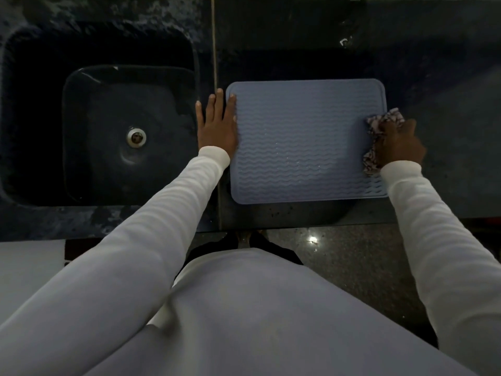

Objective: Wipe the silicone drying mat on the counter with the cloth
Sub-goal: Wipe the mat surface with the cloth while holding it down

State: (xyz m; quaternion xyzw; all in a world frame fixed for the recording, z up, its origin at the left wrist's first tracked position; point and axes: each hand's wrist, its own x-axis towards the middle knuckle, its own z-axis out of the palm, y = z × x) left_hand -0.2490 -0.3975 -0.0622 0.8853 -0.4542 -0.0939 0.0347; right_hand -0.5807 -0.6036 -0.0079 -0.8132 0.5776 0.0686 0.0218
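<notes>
A blue-grey silicone drying mat (306,142) with wavy ridges lies flat on the dark counter (433,77). My left hand (217,126) rests flat with fingers spread on the mat's left edge, partly on the counter. My right hand (398,143) is closed around a crumpled patterned cloth (375,131), pressed against the mat's right edge. Part of the cloth is hidden under that hand.
A dark sink (48,118) with a metal drain (136,137) sits left of the mat. The counter's front edge runs just below the mat, with speckled floor (352,261) beneath. A pale seam (214,50) splits the counter beside the sink.
</notes>
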